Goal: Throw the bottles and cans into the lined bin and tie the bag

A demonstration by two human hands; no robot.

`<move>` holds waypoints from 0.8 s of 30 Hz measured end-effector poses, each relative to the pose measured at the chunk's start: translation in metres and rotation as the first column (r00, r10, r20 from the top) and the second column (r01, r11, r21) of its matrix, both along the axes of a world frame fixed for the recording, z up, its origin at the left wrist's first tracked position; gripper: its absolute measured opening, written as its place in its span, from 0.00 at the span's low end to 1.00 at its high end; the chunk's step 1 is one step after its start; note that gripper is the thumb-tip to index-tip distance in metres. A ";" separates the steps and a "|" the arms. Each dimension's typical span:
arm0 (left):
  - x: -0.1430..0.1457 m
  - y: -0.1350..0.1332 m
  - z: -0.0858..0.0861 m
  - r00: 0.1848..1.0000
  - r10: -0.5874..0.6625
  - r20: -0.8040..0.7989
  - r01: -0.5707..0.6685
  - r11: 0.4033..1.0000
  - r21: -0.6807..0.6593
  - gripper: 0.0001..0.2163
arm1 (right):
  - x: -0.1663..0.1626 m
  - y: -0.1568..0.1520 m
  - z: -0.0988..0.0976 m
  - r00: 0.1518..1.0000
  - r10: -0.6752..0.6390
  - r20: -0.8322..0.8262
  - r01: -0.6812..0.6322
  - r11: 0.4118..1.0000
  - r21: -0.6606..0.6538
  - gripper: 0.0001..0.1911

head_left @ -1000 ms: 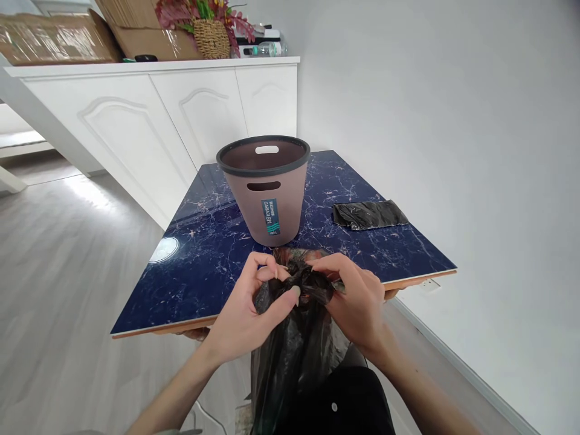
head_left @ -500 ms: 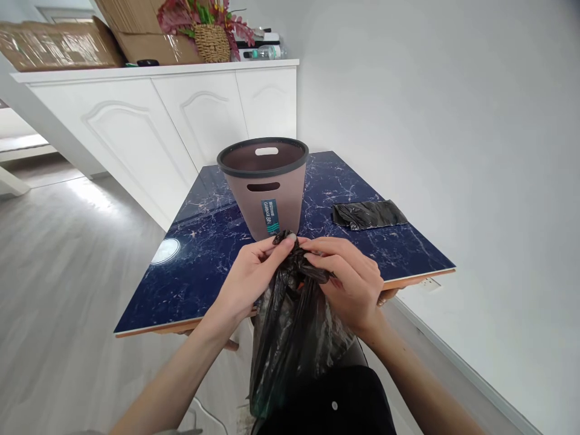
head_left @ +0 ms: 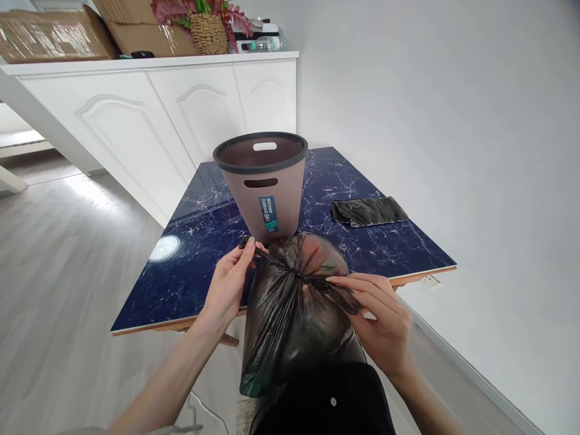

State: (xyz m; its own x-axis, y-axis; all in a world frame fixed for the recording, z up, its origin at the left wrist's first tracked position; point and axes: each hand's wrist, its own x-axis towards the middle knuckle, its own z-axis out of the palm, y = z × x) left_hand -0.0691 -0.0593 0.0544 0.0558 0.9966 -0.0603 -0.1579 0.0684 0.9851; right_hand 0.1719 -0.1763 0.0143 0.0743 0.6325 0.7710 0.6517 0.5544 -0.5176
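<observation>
A full, see-through black garbage bag [head_left: 299,320] hangs at the near edge of the table, its neck drawn into a knot with creases fanning out. Reddish and green contents show dimly through the film. My left hand [head_left: 230,278] pinches one twisted end of the bag, left of the knot. On the other side my right hand [head_left: 380,311] grips the opposite end between thumb and fingers. Just behind the bag stands an upright brown garbage bin [head_left: 283,196] with a dark rim, handle slots and a blue label.
The bin rests on a blue marbled table [head_left: 190,266]. A folded black plastic bag [head_left: 369,211] lies on its right side. Behind is a white cabinet [head_left: 194,103] bearing cardboard boxes [head_left: 58,35], a wicker plant basket [head_left: 208,33] and a bottle [head_left: 267,43]. A wall runs along the right.
My hands have moved apart, left and right, pulling the bag's ends outward. The knot has tightened and the bag's filled body has risen into view between them.
</observation>
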 end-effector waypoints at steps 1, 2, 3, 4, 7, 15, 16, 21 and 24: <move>-0.003 0.001 -0.005 0.999 0.017 0.030 -0.016 0.999 -0.033 0.24 | 0.001 -0.005 -0.005 1.000 -0.011 -0.001 0.011 1.000 -0.025 0.13; -0.005 0.000 -0.008 0.997 0.039 0.071 -0.035 0.997 -0.062 0.25 | 0.002 -0.010 -0.008 1.000 -0.022 -0.005 0.022 0.999 -0.043 0.12; -0.006 0.000 -0.011 0.991 0.062 0.116 -0.052 0.995 -0.084 0.25 | 0.003 -0.013 -0.010 0.999 -0.030 -0.015 0.029 0.998 -0.056 0.12; -0.006 -0.001 -0.011 0.983 0.085 0.161 -0.070 0.993 -0.100 0.25 | 0.003 -0.015 -0.011 0.999 -0.036 -0.031 0.034 0.997 -0.066 0.11; 0.000 -0.006 -0.007 0.954 0.117 0.275 -0.088 0.989 -0.116 0.24 | 0.001 -0.014 -0.007 0.992 -0.053 -0.113 0.039 0.992 -0.122 0.09; 0.033 -0.017 0.005 0.903 0.059 0.425 -0.056 0.998 -0.020 0.21 | -0.035 -0.003 0.017 0.990 -0.083 -0.114 0.057 0.974 -0.217 0.27; 0.036 -0.017 0.006 0.907 0.039 0.419 -0.043 0.999 0.000 0.21 | -0.040 0.000 0.019 0.997 -0.057 -0.043 0.046 0.977 -0.209 0.30; 0.036 -0.016 0.007 0.918 0.025 0.395 -0.040 0.999 0.030 0.19 | -0.048 0.021 0.023 0.948 -0.025 0.318 0.095 0.974 -0.208 0.12; 0.027 -0.014 0.005 0.942 -0.013 0.334 0.000 0.999 0.038 0.18 | -0.043 0.029 0.025 0.937 -0.002 0.351 0.058 0.987 -0.150 0.05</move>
